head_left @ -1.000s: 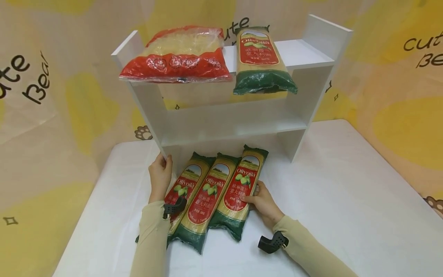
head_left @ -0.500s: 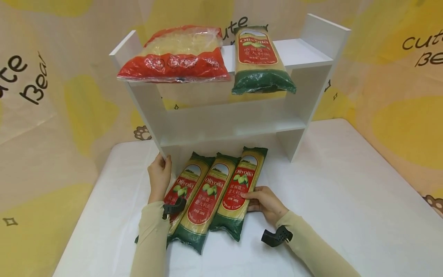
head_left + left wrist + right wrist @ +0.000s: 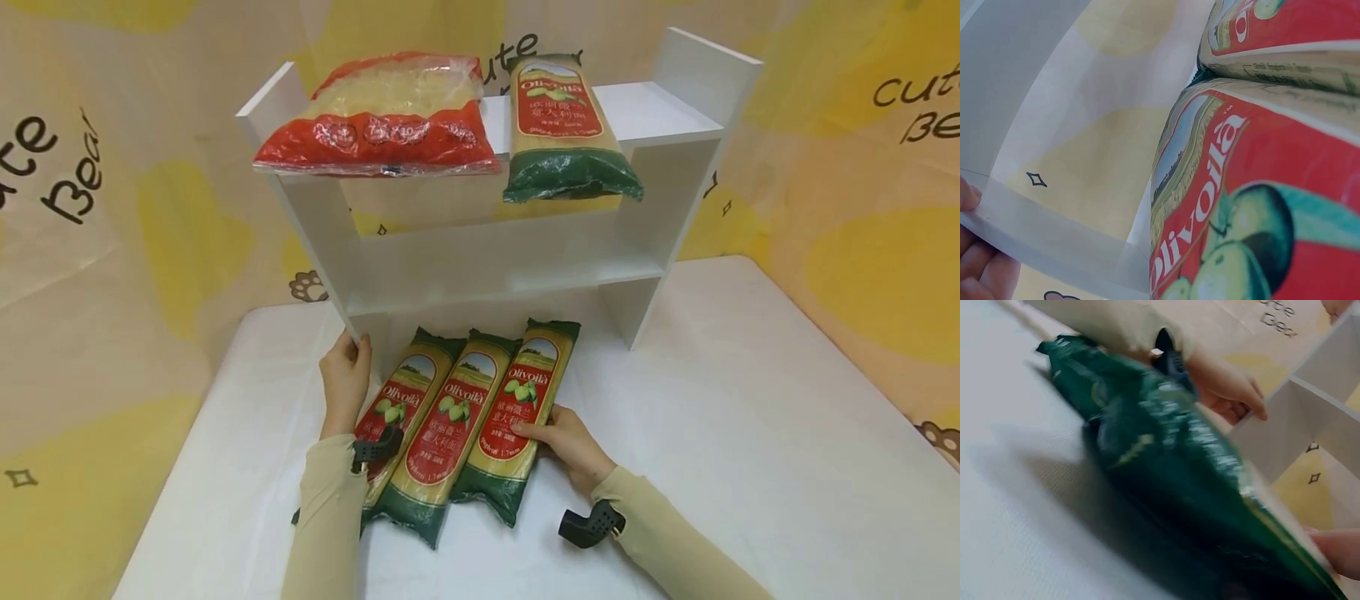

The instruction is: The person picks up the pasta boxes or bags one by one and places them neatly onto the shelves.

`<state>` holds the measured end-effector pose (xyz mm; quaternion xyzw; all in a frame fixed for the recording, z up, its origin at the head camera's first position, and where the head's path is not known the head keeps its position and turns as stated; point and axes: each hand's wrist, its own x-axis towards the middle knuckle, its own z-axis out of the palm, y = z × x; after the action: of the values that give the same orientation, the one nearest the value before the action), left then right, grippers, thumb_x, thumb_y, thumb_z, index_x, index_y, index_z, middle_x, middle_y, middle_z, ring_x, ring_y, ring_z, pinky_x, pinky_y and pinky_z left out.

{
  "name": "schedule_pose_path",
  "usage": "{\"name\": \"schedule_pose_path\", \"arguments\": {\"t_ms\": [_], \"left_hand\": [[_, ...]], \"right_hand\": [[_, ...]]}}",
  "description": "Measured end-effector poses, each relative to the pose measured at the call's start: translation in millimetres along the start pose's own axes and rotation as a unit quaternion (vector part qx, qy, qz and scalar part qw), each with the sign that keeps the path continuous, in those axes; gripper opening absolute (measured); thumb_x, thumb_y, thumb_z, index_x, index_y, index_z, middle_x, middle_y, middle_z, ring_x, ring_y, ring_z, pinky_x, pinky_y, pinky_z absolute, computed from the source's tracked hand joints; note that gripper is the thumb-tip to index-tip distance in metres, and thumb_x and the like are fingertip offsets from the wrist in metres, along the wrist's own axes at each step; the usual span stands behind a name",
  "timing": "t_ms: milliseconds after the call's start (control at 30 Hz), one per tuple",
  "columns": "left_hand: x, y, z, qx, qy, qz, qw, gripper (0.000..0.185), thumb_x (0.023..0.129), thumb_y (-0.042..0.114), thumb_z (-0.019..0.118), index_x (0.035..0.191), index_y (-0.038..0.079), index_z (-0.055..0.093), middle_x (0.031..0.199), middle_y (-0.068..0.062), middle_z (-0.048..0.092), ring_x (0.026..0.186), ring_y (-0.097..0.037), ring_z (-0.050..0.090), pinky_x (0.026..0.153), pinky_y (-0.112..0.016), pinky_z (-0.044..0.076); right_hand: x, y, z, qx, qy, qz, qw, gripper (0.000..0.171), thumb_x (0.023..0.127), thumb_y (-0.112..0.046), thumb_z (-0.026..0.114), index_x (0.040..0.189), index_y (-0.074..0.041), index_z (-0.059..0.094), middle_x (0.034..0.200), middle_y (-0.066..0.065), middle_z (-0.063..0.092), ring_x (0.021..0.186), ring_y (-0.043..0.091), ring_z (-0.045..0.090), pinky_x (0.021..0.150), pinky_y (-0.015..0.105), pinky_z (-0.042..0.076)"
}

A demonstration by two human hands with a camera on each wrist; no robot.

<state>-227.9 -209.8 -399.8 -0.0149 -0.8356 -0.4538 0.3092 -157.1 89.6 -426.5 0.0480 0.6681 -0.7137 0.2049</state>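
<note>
My right hand (image 3: 568, 443) is clamped on long green-and-gold plastic spaghetti pack with red label (image 3: 519, 404), thumb on its front face. This pack is rightmost of three before white board shelf (image 3: 487, 260), just beside two similar packs (image 3: 452, 412). My left hand (image 3: 347, 382) holds front edge of shelf's left side panel, fingers closed around it. On shelf top lies red-and-clear plastic bag (image 3: 390, 133).
</note>
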Motion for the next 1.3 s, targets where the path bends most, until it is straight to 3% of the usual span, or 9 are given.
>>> {"name": "schedule_pose_path", "arguments": {"t_ms": [300, 633, 900, 1100, 1200, 1300], "left_hand": [[0.6, -1.5, -0.5, 0.004, 0.001, -0.006, 1.0000, 0.019, 0.093, 0.004, 0.052, 0.098, -0.011, 0.063, 0.089, -0.028, 0.067, 0.078, -0.038, 0.067, 0.065, -0.051, 0.053], [1.5, 0.2, 0.4, 0.000, -0.002, -0.007, 1.0000, 0.019, 0.093, 0.004, 0.053, 0.100, -0.010, 0.063, 0.094, -0.028, 0.067, 0.084, -0.039, 0.066, 0.069, -0.052, 0.053], [0.0, -2.5, -0.3, 0.019, 0.003, 0.009, 0.9998, 0.017, 0.092, 0.003, 0.053, 0.097, -0.008, 0.064, 0.086, -0.025, 0.068, 0.071, -0.030, 0.065, 0.057, -0.035, 0.050], [-0.1, -1.7, -0.7, 0.025, 0.006, 0.010, 0.9996, 0.015, 0.092, 0.004, 0.054, 0.093, -0.007, 0.063, 0.074, -0.022, 0.067, 0.058, -0.020, 0.054, 0.051, -0.020, 0.040], [-0.5, -0.9, -0.7, 0.029, 0.009, 0.010, 0.9995, 0.014, 0.092, 0.004, 0.054, 0.091, -0.007, 0.063, 0.071, -0.021, 0.066, 0.057, -0.021, 0.053, 0.050, -0.024, 0.041], [-0.9, -0.2, -0.3, 0.021, 0.008, 0.008, 0.9997, 0.016, 0.092, 0.004, 0.054, 0.094, -0.008, 0.063, 0.079, -0.024, 0.068, 0.064, -0.027, 0.061, 0.055, -0.035, 0.049]], "right_hand": [[-4.3, -3.0, -7.2, 0.027, 0.003, 0.027, 0.999, 0.046, 0.084, -0.011, 0.068, 0.121, 0.011, 0.050, 0.098, 0.011, 0.068, 0.087, 0.021, 0.067, 0.079, 0.034, 0.053], [-40.1, -21.5, -29.4, 0.017, -0.025, 0.046, 0.999, 0.053, 0.086, -0.013, 0.067, 0.125, 0.015, 0.043, 0.101, 0.009, 0.067, 0.090, 0.019, 0.065, 0.083, 0.033, 0.052], [-66.8, -39.2, -47.5, -0.023, -0.068, 0.016, 0.997, 0.054, 0.090, -0.016, 0.062, 0.127, 0.017, 0.040, 0.101, 0.007, 0.067, 0.089, 0.018, 0.065, 0.081, 0.032, 0.051], [-85.1, -57.5, -68.4, -0.045, -0.103, -0.020, 0.993, 0.048, 0.092, -0.015, 0.058, 0.125, 0.016, 0.041, 0.100, 0.005, 0.067, 0.091, 0.018, 0.065, 0.081, 0.034, 0.051], [-93.2, -67.3, -77.6, -0.060, -0.112, -0.040, 0.991, 0.045, 0.092, -0.013, 0.057, 0.125, 0.014, 0.042, 0.102, 0.004, 0.067, 0.093, 0.019, 0.064, 0.082, 0.035, 0.049], [-100.1, -76.5, -86.1, -0.066, -0.123, -0.053, 0.989, 0.038, 0.092, -0.011, 0.056, 0.122, 0.011, 0.047, 0.103, 0.004, 0.067, 0.095, 0.020, 0.064, 0.084, 0.034, 0.048]]}}
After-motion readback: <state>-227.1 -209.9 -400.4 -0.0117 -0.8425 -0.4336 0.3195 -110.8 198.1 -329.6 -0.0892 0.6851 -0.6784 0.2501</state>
